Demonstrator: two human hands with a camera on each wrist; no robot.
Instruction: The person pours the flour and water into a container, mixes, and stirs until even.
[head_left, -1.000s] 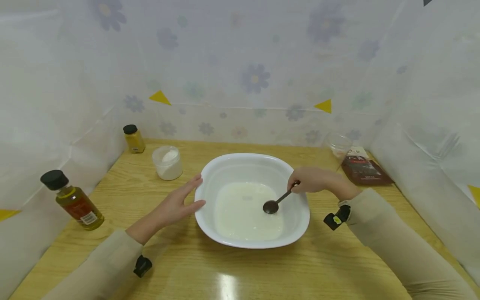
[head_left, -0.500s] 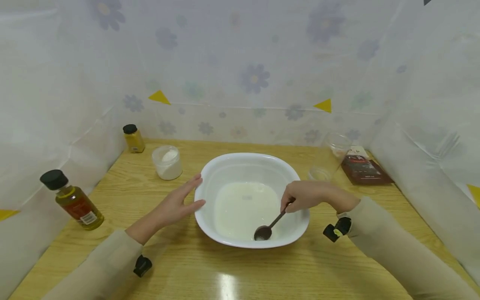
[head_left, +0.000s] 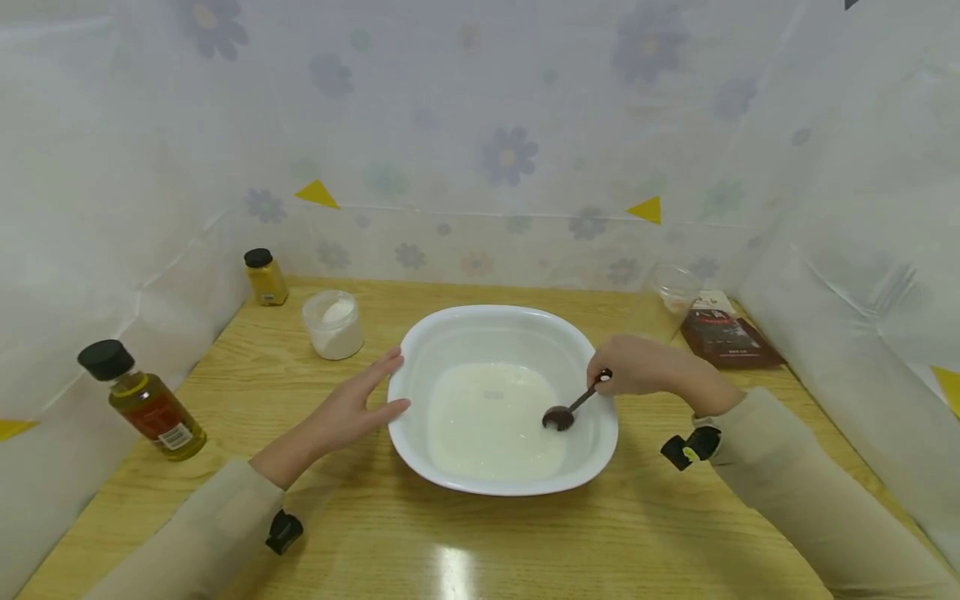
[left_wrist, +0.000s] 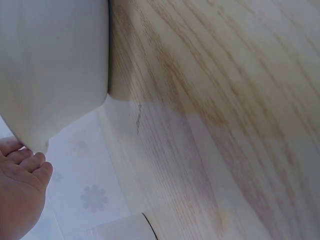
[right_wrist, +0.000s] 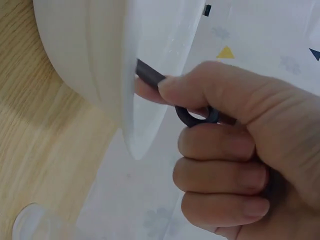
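A white oval basin (head_left: 498, 321) on the wooden table holds a milky white liquid. My left hand (head_left: 348, 417) grips its left rim, thumb over the edge; in the left wrist view, the other fingers (left_wrist: 34, 162) bend against the rim from outside. At the right side, my right hand (head_left: 637, 367) pinches the handle of a dark brown spoon (head_left: 558, 417) between thumb and forefinger. The spoon's bowl dips toward the liquid near the right inner wall. In the right wrist view, a ring in the handle (right_wrist: 192, 119) shows, and the other fingers are curled in.
To the left stand an oil bottle (head_left: 157, 417), a yellow jar with a black lid (head_left: 266, 277) and a clear tub of white powder (head_left: 333, 329). A clear cup (head_left: 671, 292) and a brown packet (head_left: 727, 337) are behind my right hand. Pale sheeting (head_left: 480, 125) encloses the table.
The spoon swept toward the near side of the basin, then back up to the right with my right hand. My left hand stays on the rim.
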